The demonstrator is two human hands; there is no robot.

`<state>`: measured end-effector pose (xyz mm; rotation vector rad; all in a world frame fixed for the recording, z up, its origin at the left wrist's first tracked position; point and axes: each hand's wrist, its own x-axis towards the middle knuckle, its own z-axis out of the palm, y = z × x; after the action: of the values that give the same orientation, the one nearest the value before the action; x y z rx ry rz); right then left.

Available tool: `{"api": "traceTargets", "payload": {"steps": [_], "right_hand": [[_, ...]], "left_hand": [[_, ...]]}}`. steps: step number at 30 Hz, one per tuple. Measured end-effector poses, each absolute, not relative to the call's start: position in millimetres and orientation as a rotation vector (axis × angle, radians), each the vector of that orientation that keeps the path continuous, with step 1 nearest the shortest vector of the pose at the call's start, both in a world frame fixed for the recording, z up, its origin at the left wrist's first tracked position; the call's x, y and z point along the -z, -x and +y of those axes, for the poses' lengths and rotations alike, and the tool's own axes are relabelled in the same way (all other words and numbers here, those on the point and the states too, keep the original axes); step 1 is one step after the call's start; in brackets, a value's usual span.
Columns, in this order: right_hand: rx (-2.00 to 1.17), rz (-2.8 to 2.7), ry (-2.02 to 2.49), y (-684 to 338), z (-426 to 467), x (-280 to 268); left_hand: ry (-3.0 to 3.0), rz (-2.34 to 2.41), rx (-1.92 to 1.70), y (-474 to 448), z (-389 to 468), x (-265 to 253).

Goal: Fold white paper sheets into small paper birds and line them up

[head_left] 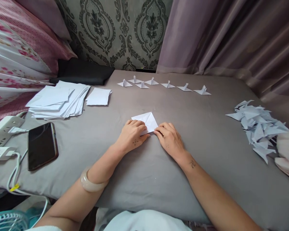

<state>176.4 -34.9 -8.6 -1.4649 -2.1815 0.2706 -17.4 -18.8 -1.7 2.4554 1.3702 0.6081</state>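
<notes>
A partly folded sheet of white paper (151, 121) lies on the grey cloth, with crease lines showing across its face. From the left, my left hand (132, 135) grips its lower left part, fingers curled over it and covering that side. My right hand (170, 140) pinches the paper's right corner between thumb and fingers. Beyond the hands, several folded paper birds (168, 84) stand in a loose row. A heap of more folded paper pieces (257, 123) lies at the right.
At the left are a large stack of white sheets (60, 100), a smaller pile of paper squares (99, 97), a phone (42, 146) and a white power strip (6, 130) with cables. A black folded item (84, 71) sits behind them. Curtains (219, 35) hang at the right.
</notes>
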Motion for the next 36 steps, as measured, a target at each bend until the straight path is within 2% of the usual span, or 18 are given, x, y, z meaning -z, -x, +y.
{"api": "traceTargets", "payload": {"steps": [12,24,36], "right_hand": [[-0.426,-1.951,1.582,-174,-29,15],[-0.428,-1.921,1.664,-171,-25,16],[-0.796,-1.706,1.79,-183,-16,6]], "left_hand": [[-2.281,1.545,-0.717,14,-8,10],[-2.309,1.534,-0.554,15,1,10],[-2.374,1.526,-0.455,18,5,14]]}}
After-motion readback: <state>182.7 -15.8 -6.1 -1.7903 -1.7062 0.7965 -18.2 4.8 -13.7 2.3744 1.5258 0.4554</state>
